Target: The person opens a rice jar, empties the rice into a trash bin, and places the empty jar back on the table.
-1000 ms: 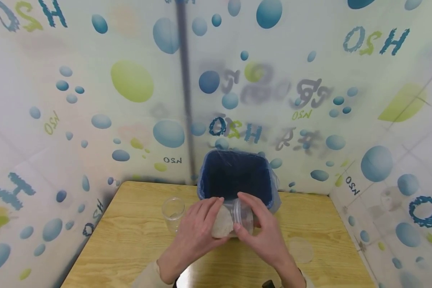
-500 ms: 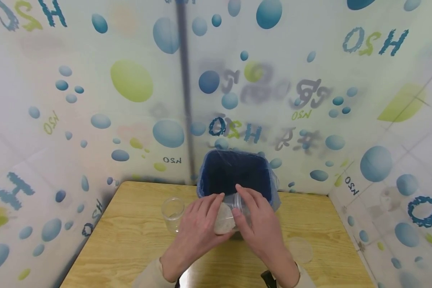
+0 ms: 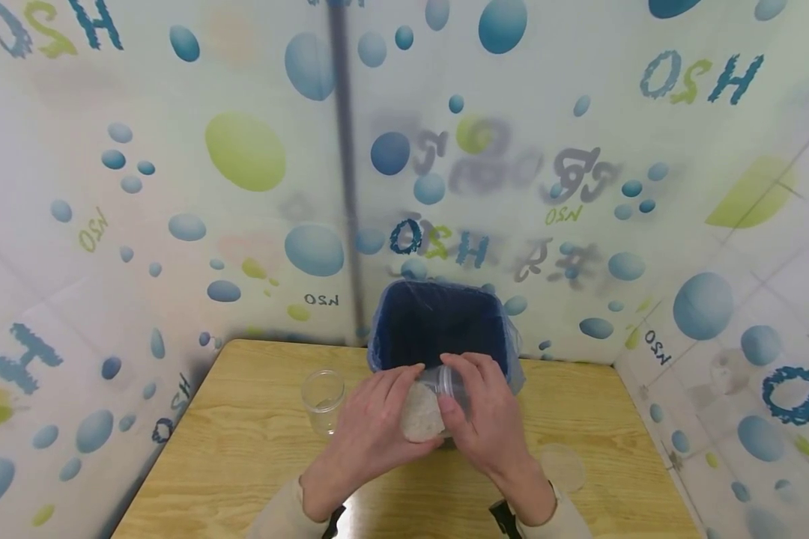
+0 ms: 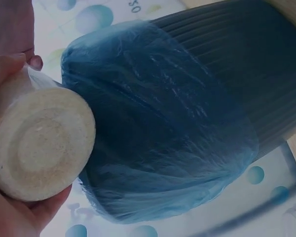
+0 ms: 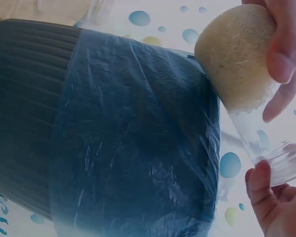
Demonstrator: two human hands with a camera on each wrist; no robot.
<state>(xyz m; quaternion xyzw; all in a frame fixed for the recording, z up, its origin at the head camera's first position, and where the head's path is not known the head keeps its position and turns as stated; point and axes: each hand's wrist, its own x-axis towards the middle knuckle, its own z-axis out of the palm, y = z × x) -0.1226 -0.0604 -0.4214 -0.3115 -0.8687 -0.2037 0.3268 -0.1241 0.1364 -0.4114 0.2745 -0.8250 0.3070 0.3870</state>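
A clear jar [image 3: 423, 413], partly filled with what looks like white rice, is held tilted on its side at the near rim of a lined bin [image 3: 445, 322]. My left hand [image 3: 371, 419] grips the jar around its rice-filled base end. At the other end, my right hand [image 3: 491, 415] holds the ridged, clear end, thumb on the near side and fingers over the far side. In the right wrist view the rice [image 5: 239, 59] is packed at the base and the ridged end looks clear. Whether a lid sits there, I cannot tell.
Left of the bin, an open clear jar [image 3: 323, 400] stands on the wooden table [image 3: 243, 442]. A thin clear disc [image 3: 562, 468] lies to the right of my right hand. Patterned curtain-like walls [image 3: 256, 224] enclose the table's back and sides.
My right hand has shifted slightly left and now wraps further over the clear end of the jar, covering more of it. My left hand keeps its grip, with only a slight shift.
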